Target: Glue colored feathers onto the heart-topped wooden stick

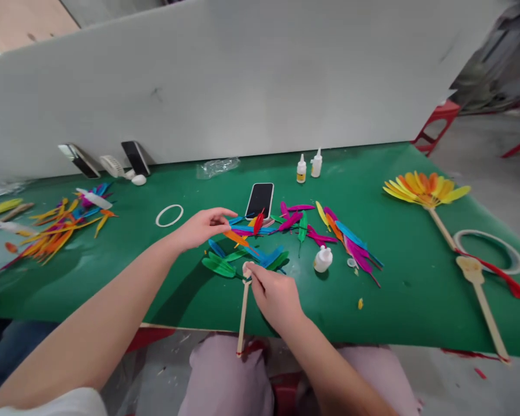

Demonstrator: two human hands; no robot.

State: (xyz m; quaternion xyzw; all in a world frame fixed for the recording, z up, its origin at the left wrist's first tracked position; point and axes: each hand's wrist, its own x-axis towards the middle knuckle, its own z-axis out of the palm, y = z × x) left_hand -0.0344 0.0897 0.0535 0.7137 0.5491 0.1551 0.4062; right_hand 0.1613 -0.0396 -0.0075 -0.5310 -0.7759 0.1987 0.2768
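My left hand is over the feather pile, thumb and fingers pinched at the end of an orange feather. My right hand grips the head of a pale wooden fan handle, whose stick points down past the table's front edge. Green feathers and blue feathers spread out from that head; the fingers partly hide where they join. Loose magenta, blue, red and green feathers lie just beyond. To the right of my right hand stands a white glue bottle.
A phone lies behind the feathers, with two glue bottles farther back. At right are a yellow-orange feather fan and a white tape roll. A white ring and orange feathers lie left. A grey partition borders the table.
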